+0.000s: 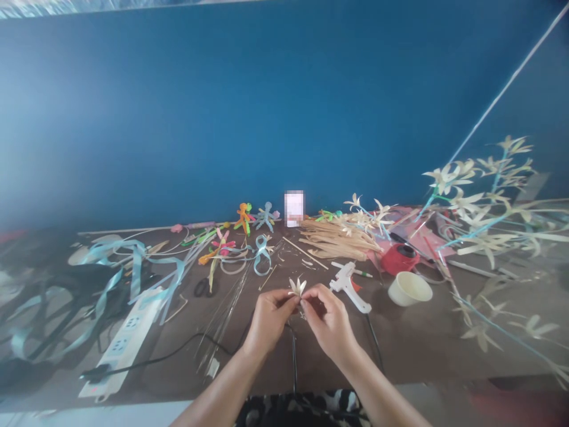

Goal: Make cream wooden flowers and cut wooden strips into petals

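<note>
The left hand (271, 313) and right hand (328, 315) are pinching the flower (298, 286) near its base, left of the glue gun (350, 288). Judgement: both should be pressing lightly, evenly, without creasing it.

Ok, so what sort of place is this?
Probably a craft workspace, though I can't tell whether home or workshop: there's a white glue gun, light blue ribbon, and the small pale flower being held.
</note>
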{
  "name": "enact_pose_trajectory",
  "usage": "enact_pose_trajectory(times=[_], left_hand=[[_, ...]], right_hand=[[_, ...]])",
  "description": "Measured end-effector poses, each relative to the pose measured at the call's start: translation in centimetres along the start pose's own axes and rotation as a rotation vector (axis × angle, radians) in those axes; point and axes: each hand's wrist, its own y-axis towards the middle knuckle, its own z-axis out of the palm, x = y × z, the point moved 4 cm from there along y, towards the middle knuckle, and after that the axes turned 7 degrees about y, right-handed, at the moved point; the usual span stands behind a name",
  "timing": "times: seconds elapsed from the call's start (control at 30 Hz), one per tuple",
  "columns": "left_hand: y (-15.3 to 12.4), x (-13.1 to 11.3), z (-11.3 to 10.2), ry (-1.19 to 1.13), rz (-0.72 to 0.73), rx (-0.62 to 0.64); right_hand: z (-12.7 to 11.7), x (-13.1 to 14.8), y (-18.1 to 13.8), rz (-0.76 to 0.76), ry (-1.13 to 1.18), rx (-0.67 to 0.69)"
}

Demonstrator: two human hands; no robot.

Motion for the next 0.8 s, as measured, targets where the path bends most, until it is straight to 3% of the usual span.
enact_pose_trajectory(times=[0.37,0.8], left_hand=[[-0.2,-0.4,-0.3,0.056,0.019,-0.004],[-0.5,-1.4,-0.7,0.220,0.166,-0.102]], right_hand=[[-0.1,0.5,-0.1,-0.060,-0.030,-0.018],[0.9,-0.1,-1.0,-0.054,0.078,-0.047]])
